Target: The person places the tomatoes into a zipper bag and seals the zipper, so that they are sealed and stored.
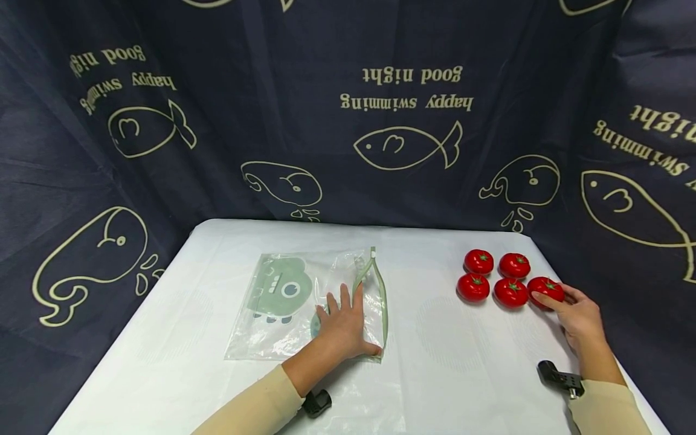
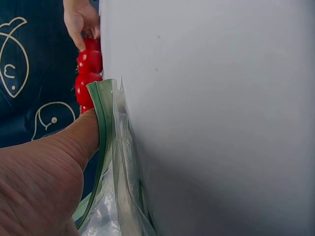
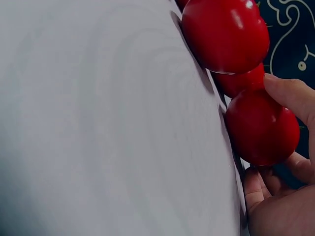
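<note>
A clear zip bag (image 1: 337,266) with a green cartoon monster print lies flat, its green-edged mouth parted on the right side. My left hand (image 1: 341,329) rests on the bag near that mouth, fingers spread. In the left wrist view the thumb (image 2: 81,135) reaches the green zip strip (image 2: 102,113). At the right, my right hand (image 1: 582,317) grips a red tomato (image 1: 544,291) between thumb and fingers. The right wrist view shows this tomato (image 3: 262,128) with the thumb on its top side and the fingers around its far side.
Several other red tomatoes (image 1: 473,287) sit close together just left of the gripped one. The table (image 1: 451,356) has a white cover. A dark curtain (image 1: 304,78) with fish drawings hangs behind and along both sides.
</note>
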A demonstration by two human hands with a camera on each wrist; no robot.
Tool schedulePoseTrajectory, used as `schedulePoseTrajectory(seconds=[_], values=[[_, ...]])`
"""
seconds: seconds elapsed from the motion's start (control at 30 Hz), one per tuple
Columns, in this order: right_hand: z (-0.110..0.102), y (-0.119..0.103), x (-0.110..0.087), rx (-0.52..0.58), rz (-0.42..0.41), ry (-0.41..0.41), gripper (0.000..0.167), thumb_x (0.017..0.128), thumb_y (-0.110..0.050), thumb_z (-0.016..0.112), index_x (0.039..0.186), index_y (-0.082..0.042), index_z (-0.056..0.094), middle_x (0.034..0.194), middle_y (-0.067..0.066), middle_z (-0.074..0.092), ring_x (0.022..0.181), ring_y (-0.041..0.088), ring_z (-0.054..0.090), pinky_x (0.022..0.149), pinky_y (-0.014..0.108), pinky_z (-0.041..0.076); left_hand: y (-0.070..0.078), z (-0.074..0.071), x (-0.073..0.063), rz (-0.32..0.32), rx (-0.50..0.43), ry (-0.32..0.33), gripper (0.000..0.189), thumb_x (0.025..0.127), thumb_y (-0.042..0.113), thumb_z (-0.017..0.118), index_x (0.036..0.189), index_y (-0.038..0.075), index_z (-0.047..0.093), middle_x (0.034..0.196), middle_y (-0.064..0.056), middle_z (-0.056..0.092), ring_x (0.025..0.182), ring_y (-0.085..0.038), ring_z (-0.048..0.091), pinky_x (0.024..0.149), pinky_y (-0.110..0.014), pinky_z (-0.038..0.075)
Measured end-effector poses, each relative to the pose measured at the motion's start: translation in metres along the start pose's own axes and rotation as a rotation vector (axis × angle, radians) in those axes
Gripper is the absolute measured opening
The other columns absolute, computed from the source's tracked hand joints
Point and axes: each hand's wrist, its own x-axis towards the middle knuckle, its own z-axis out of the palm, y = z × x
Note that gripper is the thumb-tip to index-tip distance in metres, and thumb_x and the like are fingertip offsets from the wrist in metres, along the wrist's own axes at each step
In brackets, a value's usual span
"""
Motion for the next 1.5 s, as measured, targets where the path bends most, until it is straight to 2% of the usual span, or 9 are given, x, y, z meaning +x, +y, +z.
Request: schedulePoseTrajectory(seconds=[0.43, 0.67, 0.73, 0.8, 0.87, 0.93, 1.17, 1.4, 1.5], values=[[-0.002, 0.0, -0.006, 0.014, 0.016, 0.018, 0.115, 0.077, -0.059, 0.082, 0.165, -0.015, 0.021, 0.17, 0.018, 0.021, 0.149, 0.04, 0.028, 0.121, 0.051, 0.032, 0.0, 0.0, -0.001, 0.002, 0.008, 0.008, 0.139, 0.056, 0.061, 0.096, 0.162, 0.013, 0.019, 0.166, -0.027, 0.025, 0.148, -0.058, 0.027, 0.111, -0.074, 0.029], [-0.006, -0.003, -0.019, 0.076, 0.028, 0.043, 0.115, 0.071, -0.058, 0.087, 0.163, -0.025, 0.027, 0.168, 0.008, 0.026, 0.145, 0.032, 0.031, 0.118, 0.04, 0.035, -0.001, 0.001, 0.0, 0.0, 0.01, 0.016, 0.139, 0.055, 0.061, 0.096, 0.162, 0.013, 0.02, 0.165, -0.027, 0.026, 0.148, -0.057, 0.028, 0.111, -0.074, 0.03], [-0.007, -0.002, -0.022, 0.12, 0.028, 0.046, 0.114, 0.071, -0.056, 0.088, 0.163, -0.028, 0.028, 0.166, 0.004, 0.029, 0.146, 0.03, 0.03, 0.107, 0.03, 0.047, -0.001, 0.001, 0.0, -0.002, 0.01, 0.015, 0.139, 0.055, 0.062, 0.096, 0.162, 0.014, 0.02, 0.165, -0.027, 0.026, 0.148, -0.057, 0.028, 0.111, -0.074, 0.03], [-0.009, -0.001, -0.024, 0.186, 0.026, 0.043, 0.111, 0.072, -0.051, 0.09, 0.162, -0.029, 0.03, 0.162, -0.001, 0.033, 0.147, 0.027, 0.028, 0.087, 0.023, 0.058, -0.001, 0.001, 0.0, -0.002, 0.008, 0.014, 0.139, 0.055, 0.061, 0.096, 0.162, 0.014, 0.02, 0.165, -0.027, 0.026, 0.148, -0.057, 0.028, 0.111, -0.074, 0.029], [-0.01, 0.0, -0.026, 0.245, 0.021, 0.049, 0.108, 0.073, -0.045, 0.091, 0.162, -0.03, 0.031, 0.158, -0.007, 0.036, 0.149, 0.024, 0.026, 0.064, 0.017, 0.058, -0.001, 0.001, 0.0, -0.002, 0.005, 0.012, 0.139, 0.056, 0.061, 0.096, 0.162, 0.014, 0.02, 0.165, -0.027, 0.026, 0.148, -0.057, 0.027, 0.111, -0.074, 0.029], [-0.01, 0.0, -0.028, 0.281, 0.012, 0.065, 0.106, 0.073, -0.041, 0.091, 0.161, -0.03, 0.033, 0.155, -0.011, 0.037, 0.15, 0.022, 0.024, 0.054, 0.013, 0.054, -0.001, 0.001, 0.0, -0.002, 0.004, 0.01, 0.139, 0.056, 0.061, 0.096, 0.162, 0.014, 0.02, 0.166, -0.027, 0.026, 0.149, -0.057, 0.027, 0.111, -0.074, 0.029], [-0.01, 0.0, -0.036, 0.269, -0.003, 0.129, 0.102, 0.073, -0.039, 0.093, 0.159, -0.033, 0.037, 0.162, -0.011, 0.035, 0.155, 0.015, 0.018, 0.051, 0.007, 0.048, -0.001, 0.001, 0.001, -0.003, 0.007, 0.004, 0.139, 0.056, 0.062, 0.096, 0.162, 0.014, 0.02, 0.166, -0.027, 0.025, 0.149, -0.057, 0.027, 0.112, -0.074, 0.029], [-0.008, -0.003, -0.048, 0.331, -0.021, 0.142, 0.095, 0.076, -0.028, 0.092, 0.156, -0.034, 0.042, 0.165, -0.014, 0.035, 0.15, 0.009, 0.027, 0.06, 0.004, 0.049, 0.0, 0.0, 0.001, -0.006, 0.016, 0.002, 0.139, 0.056, 0.062, 0.095, 0.162, 0.014, 0.02, 0.166, -0.026, 0.025, 0.149, -0.056, 0.027, 0.112, -0.073, 0.029], [-0.006, -0.005, -0.053, 0.345, -0.011, 0.149, 0.093, 0.076, -0.028, 0.092, 0.156, -0.034, 0.043, 0.166, -0.012, 0.034, 0.148, 0.009, 0.03, 0.057, 0.003, 0.047, 0.0, 0.0, 0.0, -0.009, 0.019, 0.003, 0.139, 0.056, 0.062, 0.095, 0.162, 0.014, 0.02, 0.166, -0.026, 0.026, 0.149, -0.056, 0.028, 0.112, -0.073, 0.03]])
